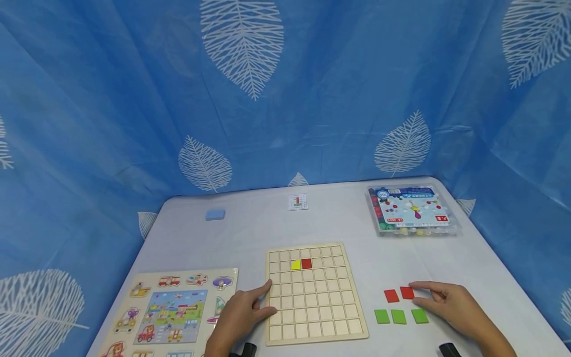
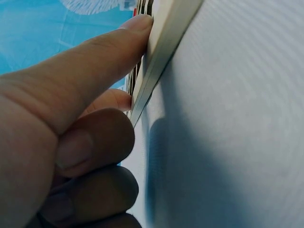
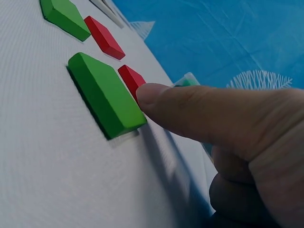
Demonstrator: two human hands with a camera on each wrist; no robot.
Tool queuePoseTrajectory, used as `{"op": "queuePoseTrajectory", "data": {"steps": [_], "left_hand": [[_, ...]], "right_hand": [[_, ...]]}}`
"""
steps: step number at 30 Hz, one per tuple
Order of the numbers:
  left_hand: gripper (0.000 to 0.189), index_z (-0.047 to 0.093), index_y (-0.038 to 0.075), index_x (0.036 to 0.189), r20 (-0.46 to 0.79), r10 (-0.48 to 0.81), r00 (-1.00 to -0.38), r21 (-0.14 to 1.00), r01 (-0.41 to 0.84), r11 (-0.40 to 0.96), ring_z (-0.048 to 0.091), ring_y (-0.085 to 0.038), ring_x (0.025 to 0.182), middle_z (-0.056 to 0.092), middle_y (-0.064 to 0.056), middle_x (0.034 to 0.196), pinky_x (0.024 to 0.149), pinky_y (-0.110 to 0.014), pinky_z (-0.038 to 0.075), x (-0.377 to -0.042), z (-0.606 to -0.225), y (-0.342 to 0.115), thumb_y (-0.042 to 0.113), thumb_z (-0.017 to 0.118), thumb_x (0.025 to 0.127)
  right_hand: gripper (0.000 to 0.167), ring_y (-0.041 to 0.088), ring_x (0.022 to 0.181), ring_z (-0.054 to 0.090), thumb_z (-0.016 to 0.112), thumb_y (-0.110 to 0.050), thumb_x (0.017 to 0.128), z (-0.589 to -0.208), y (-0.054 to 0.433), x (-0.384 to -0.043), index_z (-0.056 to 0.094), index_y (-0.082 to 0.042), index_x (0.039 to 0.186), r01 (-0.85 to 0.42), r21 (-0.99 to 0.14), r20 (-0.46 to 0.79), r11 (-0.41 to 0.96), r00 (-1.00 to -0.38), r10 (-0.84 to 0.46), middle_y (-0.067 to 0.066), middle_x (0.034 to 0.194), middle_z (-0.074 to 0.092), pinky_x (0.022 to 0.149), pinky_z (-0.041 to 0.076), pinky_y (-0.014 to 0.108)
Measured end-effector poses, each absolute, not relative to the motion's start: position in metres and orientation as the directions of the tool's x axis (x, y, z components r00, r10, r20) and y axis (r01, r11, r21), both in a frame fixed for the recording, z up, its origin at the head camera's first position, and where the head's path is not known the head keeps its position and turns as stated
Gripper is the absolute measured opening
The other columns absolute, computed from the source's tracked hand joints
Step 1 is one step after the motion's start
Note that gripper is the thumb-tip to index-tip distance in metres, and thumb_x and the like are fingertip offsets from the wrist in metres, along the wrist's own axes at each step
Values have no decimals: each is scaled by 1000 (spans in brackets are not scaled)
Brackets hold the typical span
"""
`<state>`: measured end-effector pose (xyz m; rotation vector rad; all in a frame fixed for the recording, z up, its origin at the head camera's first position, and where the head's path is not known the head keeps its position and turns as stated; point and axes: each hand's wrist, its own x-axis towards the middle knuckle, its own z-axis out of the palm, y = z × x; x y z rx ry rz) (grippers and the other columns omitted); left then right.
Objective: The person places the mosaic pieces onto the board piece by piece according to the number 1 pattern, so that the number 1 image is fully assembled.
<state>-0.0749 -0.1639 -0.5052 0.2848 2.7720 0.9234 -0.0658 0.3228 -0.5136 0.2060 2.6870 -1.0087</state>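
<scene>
A wooden grid board (image 1: 317, 341) lies on the table, with a yellow piece (image 1: 296, 265) and a red square tile (image 1: 307, 264) side by side in its second row. My left hand (image 1: 238, 315) touches the board's left edge with thumb and index fingertip; in the left wrist view the thumb (image 2: 109, 57) rests against the rim (image 2: 161, 47). My right hand (image 1: 450, 302) pinches a red tile (image 1: 407, 292) between thumb and index finger at its right side. Beside it lie another red tile (image 1: 391, 296) and three green tiles (image 1: 398, 317). The right thumb partly hides the pinched tile in the right wrist view.
A picture puzzle board (image 1: 214, 277) lies at the left, partly behind my left hand. Farther back are a blue block (image 1: 215, 214), a small card with a grid pattern (image 1: 298, 202) and a clear plastic case (image 1: 412, 208). A blue leaf-print curtain (image 1: 312, 99) surrounds the table.
</scene>
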Motion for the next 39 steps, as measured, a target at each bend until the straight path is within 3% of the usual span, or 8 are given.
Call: {"op": "queuePoseTrajectory", "data": {"steps": [12,31,39], "left_hand": [[69,62,20,144,-126,250,-960,606,125,786,34,-4,46,45,12,55,44,-25,30,-76,-505,-165,51,79,85],[69,62,18,143,-143,255,-956,629,111,769,33,-4,46,45,12,54,44,-26,30,-76,-506,-165,50,79,85],[69,62,19,143,-139,250,-958,633,108,766,34,-4,46,46,11,54,44,-26,29,-75,-508,-165,51,79,84]], "right_hand": [[49,15,61,41,82,-39,86,-515,322,-68,75,-9,124,196,-619,-272,761,-962,27,0,61,40,56,34,28],[55,16,58,42,74,-46,92,-512,326,-67,72,-6,129,222,-658,-286,719,-958,34,0,60,39,54,34,29],[47,14,54,40,76,-36,92,-505,325,-69,72,-6,128,153,-667,-217,729,-976,6,0,59,40,51,33,29]]}}
